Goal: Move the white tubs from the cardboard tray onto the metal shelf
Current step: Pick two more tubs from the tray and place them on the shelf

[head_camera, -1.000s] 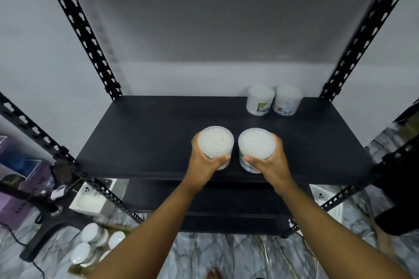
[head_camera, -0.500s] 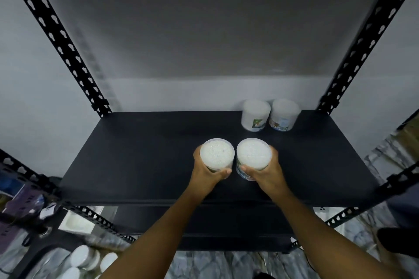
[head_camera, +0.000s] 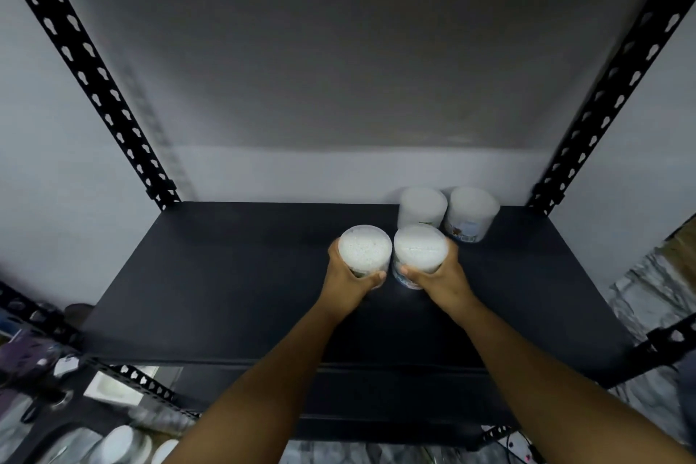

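The left hand (head_camera: 348,281) is wrapped around one white tub (head_camera: 364,249), the right hand (head_camera: 438,277) around a second white tub (head_camera: 420,250); the two tubs sit side by side, nearly touching, over the black metal shelf (head_camera: 233,275); whether they rest on it cannot be told; just beyond the right hand two more tubs (head_camera: 448,209) stand at the shelf's back edge; further white tubs (head_camera: 124,444) lie far below the left forearm.
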